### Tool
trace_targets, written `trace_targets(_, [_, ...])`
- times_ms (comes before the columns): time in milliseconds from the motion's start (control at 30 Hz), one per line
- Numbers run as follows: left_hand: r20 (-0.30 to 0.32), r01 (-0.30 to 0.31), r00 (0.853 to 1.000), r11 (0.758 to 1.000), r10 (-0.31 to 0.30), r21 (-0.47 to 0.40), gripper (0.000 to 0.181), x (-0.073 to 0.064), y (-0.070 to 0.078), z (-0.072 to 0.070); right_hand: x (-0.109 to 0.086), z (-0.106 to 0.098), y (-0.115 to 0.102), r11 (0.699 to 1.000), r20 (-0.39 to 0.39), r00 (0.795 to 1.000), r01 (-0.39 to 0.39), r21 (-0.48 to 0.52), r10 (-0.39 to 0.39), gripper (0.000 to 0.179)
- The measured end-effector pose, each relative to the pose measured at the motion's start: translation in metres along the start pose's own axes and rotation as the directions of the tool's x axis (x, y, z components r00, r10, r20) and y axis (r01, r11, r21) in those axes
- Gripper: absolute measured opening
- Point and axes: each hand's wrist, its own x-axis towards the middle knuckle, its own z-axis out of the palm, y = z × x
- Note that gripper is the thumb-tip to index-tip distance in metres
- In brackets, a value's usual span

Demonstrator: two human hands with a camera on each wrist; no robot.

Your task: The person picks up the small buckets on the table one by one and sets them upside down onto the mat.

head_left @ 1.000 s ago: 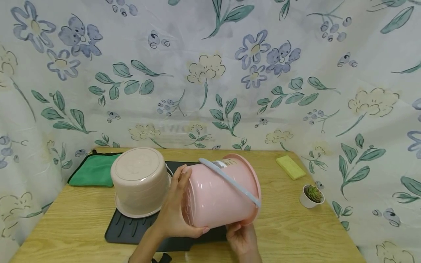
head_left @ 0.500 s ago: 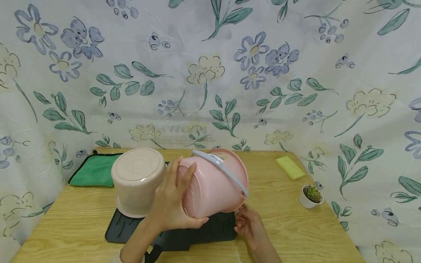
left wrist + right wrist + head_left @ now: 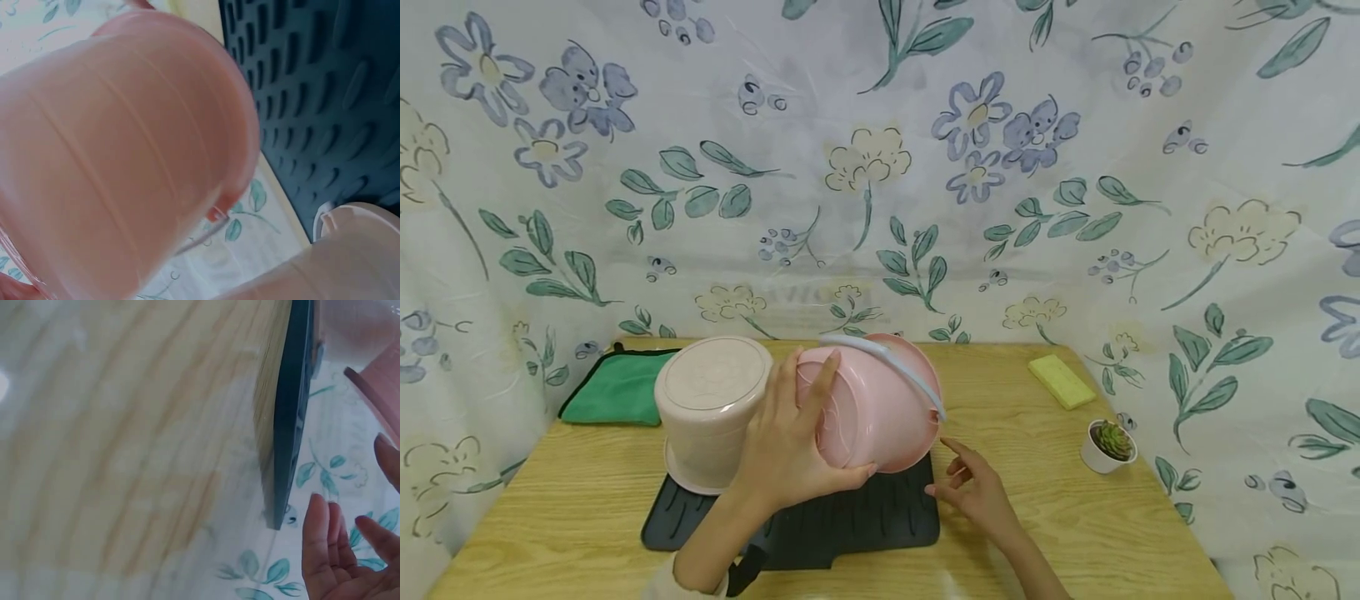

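In the head view my left hand [image 3: 790,442] grips a pink bucket [image 3: 898,417] by its base, fingers over the bottom and thumb underneath. The bucket is tilted on its side above a dark ridged mat [image 3: 872,512], mouth facing right and away. A pale blue handle [image 3: 895,367] lies across its side. My right hand [image 3: 985,496] is off the bucket, just below and right of its rim, fingers loosely bent and holding nothing. The right wrist view shows that hand [image 3: 340,562] with fingers spread below the bucket's rim. The bucket wall [image 3: 119,144] fills much of the left wrist view.
A beige bucket [image 3: 711,408] stands upside down on the mat's left part, close to my left hand. Behind it lies a green cloth pouch [image 3: 617,387]. A yellow sponge cloth [image 3: 1062,382] and a small potted succulent [image 3: 1108,446] are at the table's right.
The pink bucket has moved left and slightly up, with its base turned more toward me. My right hand has come away from its underside and drawn back to the right.
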Motion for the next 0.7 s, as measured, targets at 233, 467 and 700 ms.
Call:
trace_targets(233, [0.078, 0.101, 0.991, 0.993, -0.106, 0.067, 0.130, 0.005, 0.005, 0.000, 0.001, -0.005, 0.002, 0.986, 0.108, 0.987, 0.126, -0.105, -0.115, 0.073])
trace_targets(467, [0.140, 0.166, 0.973, 0.979, -0.182, 0.116, 0.127, 0.010, 0.008, 0.000, 0.002, -0.004, 0.006, 0.949, 0.185, 0.966, 0.219, -0.227, -0.179, 0.074])
trace_targets(700, [0.143, 0.166, 0.972, 0.973, -0.189, 0.158, 0.123, 0.015, 0.008, 0.002, 0.006, -0.007, 0.009, 0.932, 0.254, 0.945, 0.270, -0.242, -0.208, 0.075])
